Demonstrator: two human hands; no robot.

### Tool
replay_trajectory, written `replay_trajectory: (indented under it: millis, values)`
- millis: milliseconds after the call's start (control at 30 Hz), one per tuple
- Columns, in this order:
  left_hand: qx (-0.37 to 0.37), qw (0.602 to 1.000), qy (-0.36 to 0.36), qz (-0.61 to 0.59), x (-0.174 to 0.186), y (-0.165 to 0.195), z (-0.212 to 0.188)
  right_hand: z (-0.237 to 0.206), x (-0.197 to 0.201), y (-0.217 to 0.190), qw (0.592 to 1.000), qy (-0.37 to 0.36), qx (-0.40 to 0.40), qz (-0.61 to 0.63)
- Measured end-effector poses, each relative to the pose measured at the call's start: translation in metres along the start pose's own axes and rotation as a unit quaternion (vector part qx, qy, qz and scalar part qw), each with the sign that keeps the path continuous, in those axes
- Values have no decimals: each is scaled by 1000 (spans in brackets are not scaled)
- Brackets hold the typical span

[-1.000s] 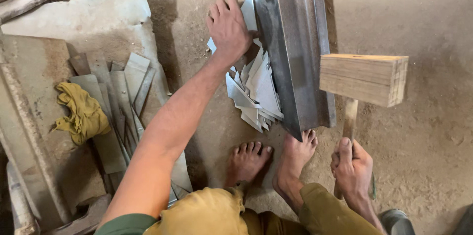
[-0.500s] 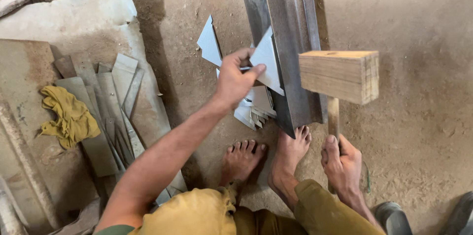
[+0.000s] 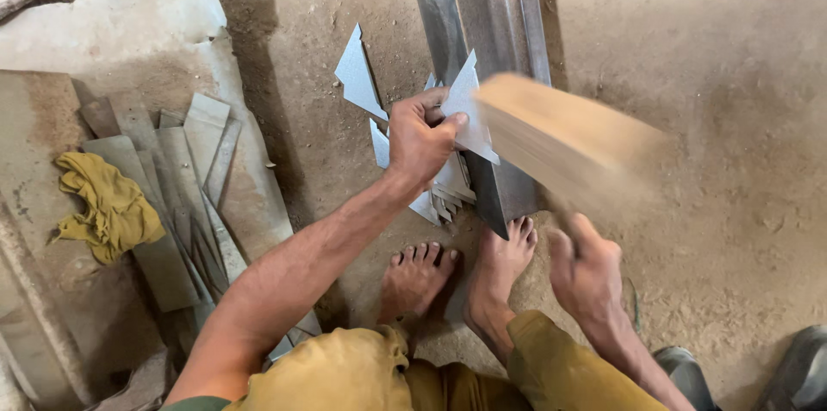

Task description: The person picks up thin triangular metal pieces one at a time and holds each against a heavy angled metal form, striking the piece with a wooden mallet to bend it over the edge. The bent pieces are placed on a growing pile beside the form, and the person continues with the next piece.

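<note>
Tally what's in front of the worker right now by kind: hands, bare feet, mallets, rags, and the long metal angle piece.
Hands: 2, left hand holding a triangular sheet-metal piece, right hand gripping the wooden mallet
Bare feet: 2, one, the other
Wooden mallets: 1, blurred
Yellow rags: 1
Long metal angle pieces: 1
Total: 7

Left hand (image 3: 419, 137) pinches a triangular sheet-metal piece (image 3: 469, 105) against a long metal angle bar (image 3: 482, 49) on the dirt floor (image 3: 715, 118). Right hand (image 3: 587, 269) grips a motion-blurred wooden mallet (image 3: 564, 142). Yellow rag (image 3: 108, 204) lies left, on metal strips (image 3: 185, 170).
</note>
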State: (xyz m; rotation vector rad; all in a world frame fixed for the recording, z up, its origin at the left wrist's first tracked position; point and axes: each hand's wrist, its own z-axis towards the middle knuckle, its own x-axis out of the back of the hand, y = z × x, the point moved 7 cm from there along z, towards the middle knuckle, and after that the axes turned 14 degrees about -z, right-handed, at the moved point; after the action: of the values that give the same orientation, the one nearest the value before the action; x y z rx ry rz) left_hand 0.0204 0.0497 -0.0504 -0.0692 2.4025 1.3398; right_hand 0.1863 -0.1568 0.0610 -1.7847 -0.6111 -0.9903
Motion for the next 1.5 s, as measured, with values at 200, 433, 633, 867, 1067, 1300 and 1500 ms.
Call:
replay_trajectory:
  millis: [200, 433, 633, 867, 1067, 1300, 1500]
  values:
    - [25, 998, -17, -49, -1, 1, 3, -23, 24, 13, 949, 182, -11, 257]
    - [28, 999, -19, -3, 0, 4, 2, -10, -5, 20, 993, 10, -113, 41]
    - [-1, 999, -17, 30, 2, 5, 0, -4, 2, 7, 998, 41, -55, -3]
    - [9, 999, -16, -36, 0, 3, 0, 5, 10, -6, 996, 80, -23, 44]
    - [-17, 999, -34, -17, -1, 6, 1, 7, 13, 2, 984, 55, -90, 146]
    - [46, 999, -6, -22, 5, -13, -9, 7, -20, 34, 967, -50, -219, 117]
    - [-185, 913, 54, 359, 53, 57, -14, -23, -37, 78, 927, -47, -299, 219]
